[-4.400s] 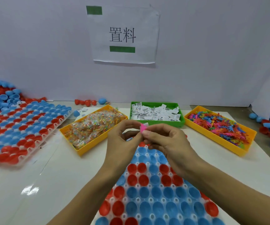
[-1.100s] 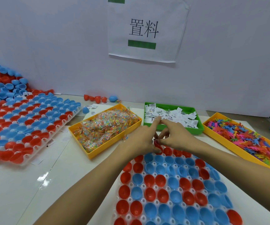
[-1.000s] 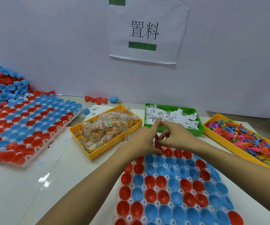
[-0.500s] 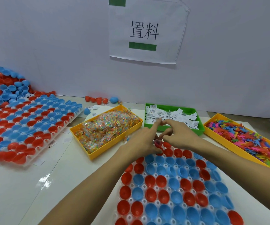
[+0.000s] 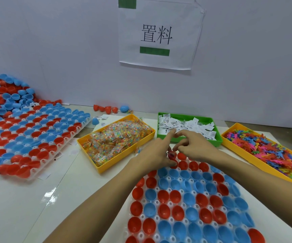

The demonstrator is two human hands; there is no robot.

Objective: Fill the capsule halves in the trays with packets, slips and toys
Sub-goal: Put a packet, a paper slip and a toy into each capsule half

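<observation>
White partition walling is closing off the bench's far edge, where I am working. A red capsule half (image 5: 172, 156) is sitting in the far-left corner of the near tray (image 5: 191, 204), something already lying inside it. My left hand (image 5: 156, 153) is pinching its near rim, index finger pointing away. My right hand (image 5: 193, 146) is hovering just right of it, fingers loosely curled, holding nothing I can see. Directly beyond, the green slip tray (image 5: 219, 137) is lying nearest the right hand; packets (image 5: 117, 137) left, toys (image 5: 264, 149) right.
</observation>
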